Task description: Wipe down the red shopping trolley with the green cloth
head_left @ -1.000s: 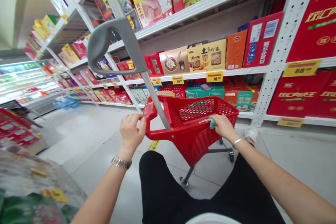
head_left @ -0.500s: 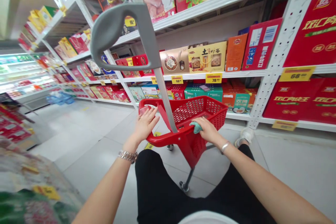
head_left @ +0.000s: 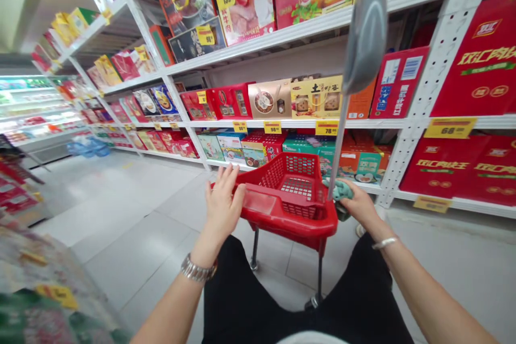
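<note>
Cloth (head_left: 342, 190), crumpled, bunches in the curled right hand (head_left: 360, 205), left hand (head_left: 221, 205) splayed wide at the latticed red plastic cart (head_left: 262, 205)

The red cart (head_left: 294, 224) has swung round, its handle end (head_left: 260, 203) facing the person, and the grey grip (head_left: 366, 37) has turned edge-on. The right hand (head_left: 358, 204) has brought the green cloth (head_left: 341, 190) beside the pole (head_left: 338, 145); the left hand (head_left: 221, 201) now spreads at the cart's left corner, perhaps touching.
</note>
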The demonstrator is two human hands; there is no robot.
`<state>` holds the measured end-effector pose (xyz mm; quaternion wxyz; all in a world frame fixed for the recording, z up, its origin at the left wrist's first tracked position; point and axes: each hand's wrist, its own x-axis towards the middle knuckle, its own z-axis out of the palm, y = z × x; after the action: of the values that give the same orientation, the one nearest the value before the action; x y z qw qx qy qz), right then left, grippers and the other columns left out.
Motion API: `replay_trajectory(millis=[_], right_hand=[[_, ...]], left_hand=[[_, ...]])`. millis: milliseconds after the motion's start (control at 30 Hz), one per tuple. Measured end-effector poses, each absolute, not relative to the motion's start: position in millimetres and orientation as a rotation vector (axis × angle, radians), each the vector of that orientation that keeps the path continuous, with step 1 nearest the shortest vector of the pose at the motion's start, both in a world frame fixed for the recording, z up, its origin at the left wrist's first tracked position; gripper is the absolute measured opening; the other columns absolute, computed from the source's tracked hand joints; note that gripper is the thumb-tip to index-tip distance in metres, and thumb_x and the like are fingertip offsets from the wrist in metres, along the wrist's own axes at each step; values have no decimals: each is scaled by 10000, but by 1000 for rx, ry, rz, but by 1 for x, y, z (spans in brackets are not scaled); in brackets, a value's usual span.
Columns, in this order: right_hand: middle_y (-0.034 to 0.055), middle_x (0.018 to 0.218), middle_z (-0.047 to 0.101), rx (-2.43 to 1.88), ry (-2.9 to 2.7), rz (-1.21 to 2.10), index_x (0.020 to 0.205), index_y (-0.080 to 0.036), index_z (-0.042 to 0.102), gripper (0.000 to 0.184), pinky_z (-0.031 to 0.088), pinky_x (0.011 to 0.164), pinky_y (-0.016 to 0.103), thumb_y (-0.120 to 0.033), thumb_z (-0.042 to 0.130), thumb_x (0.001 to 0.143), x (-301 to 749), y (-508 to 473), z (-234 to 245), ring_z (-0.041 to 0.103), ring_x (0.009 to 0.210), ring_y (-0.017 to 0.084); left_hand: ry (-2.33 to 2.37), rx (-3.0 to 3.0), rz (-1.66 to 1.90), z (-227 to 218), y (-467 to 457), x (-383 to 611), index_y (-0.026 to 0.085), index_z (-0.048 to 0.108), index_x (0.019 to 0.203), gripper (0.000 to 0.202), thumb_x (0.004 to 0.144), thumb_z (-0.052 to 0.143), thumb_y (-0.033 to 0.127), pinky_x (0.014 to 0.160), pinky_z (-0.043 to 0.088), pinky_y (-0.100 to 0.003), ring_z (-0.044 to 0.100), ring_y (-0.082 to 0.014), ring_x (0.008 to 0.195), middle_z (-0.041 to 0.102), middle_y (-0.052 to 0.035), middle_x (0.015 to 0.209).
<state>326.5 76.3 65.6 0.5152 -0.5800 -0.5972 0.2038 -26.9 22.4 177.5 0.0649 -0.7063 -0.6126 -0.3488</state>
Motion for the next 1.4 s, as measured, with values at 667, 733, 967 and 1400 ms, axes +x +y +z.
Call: replay_trajectory(millis=[667, 733, 967, 1400], right_hand=[[126, 1252, 668, -1023, -1938, -50, 1362, -230, 561, 431, 455, 1047, 551, -259, 546, 933, 246, 1, 146, 605, 1168, 315], [125, 1258, 666, -906, -2018, -29, 1378, -234, 548, 463, 445, 1065, 563, -215, 558, 916, 220, -4, 146, 596, 1185, 312], [126, 1230, 689, -833, -2071, 14, 1304, -205, 598, 407, 468, 1059, 509, -165, 565, 900, 211, 9, 149, 621, 1166, 280], [26, 926, 762, -1494, -1942, 207, 939, -229, 719, 128, 530, 806, 325, -244, 633, 846, 324, 131, 169, 700, 882, 222]], left_hand=[[-1716, -2336, -395, 162, 1, 21, 140, 470, 1478, 652, 977, 367, 545, 1180, 305, -594, 493, -335, 1388, 584, -185, 1434], [-1691, -2342, -413, 160, 0, 21, 131, 492, 1457, 656, 985, 335, 558, 1177, 287, -623, 513, -345, 1368, 602, -194, 1410], [-1563, -2375, -467, 153, 2, 13, 54, 433, 1477, 840, 962, 227, 685, 1180, 254, -634, 555, -357, 1324, 628, -243, 1357], [-1641, -2285, -538, 152, 15, 27, 55, 493, 1438, 944, 870, 356, 797, 1183, 257, -597, 607, -363, 1254, 701, -251, 1230]])
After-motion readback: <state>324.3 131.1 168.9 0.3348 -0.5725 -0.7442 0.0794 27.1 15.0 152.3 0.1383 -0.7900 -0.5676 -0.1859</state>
